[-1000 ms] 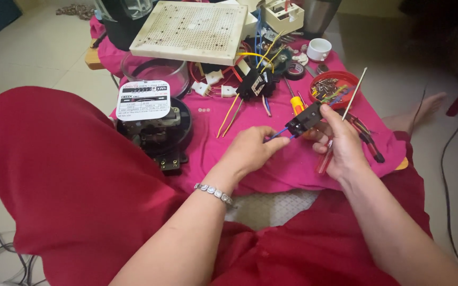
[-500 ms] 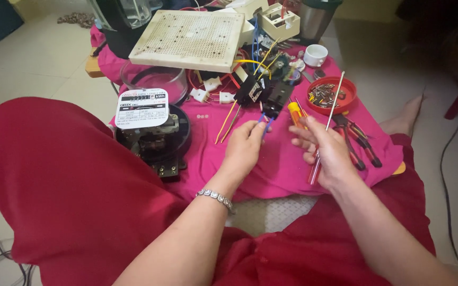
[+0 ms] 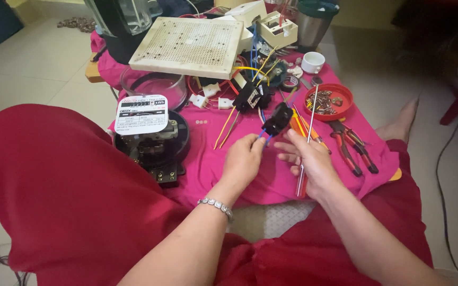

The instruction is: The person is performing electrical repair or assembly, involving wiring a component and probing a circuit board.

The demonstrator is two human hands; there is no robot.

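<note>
Seated on a tiled floor, a person in red clothing works over a low tabletop [image 3: 213, 169] draped in pink cloth. At its left edge sits a round black electric meter [image 3: 152, 140] with a white label plate, behind it a clear glass bowl [image 3: 152, 85] and a white perforated board [image 3: 186, 45]. Near the front middle, the left hand [image 3: 245, 159], a bracelet on its wrist, pinches a blue wire [image 3: 263, 136] between thumb and fingertips, its grip closed on the wire, which runs up into a small black electrical part [image 3: 278, 119] held just above the cloth. The right hand [image 3: 308, 161] meets it from the other side, its grip closed around a long thin screwdriver [image 3: 307, 137] with a red handle while the fingertips touch the black part. Toward the right edge lie a red dish of screws [image 3: 328, 103], a white cup [image 3: 312, 62] and red-handled pliers [image 3: 353, 145]
</note>
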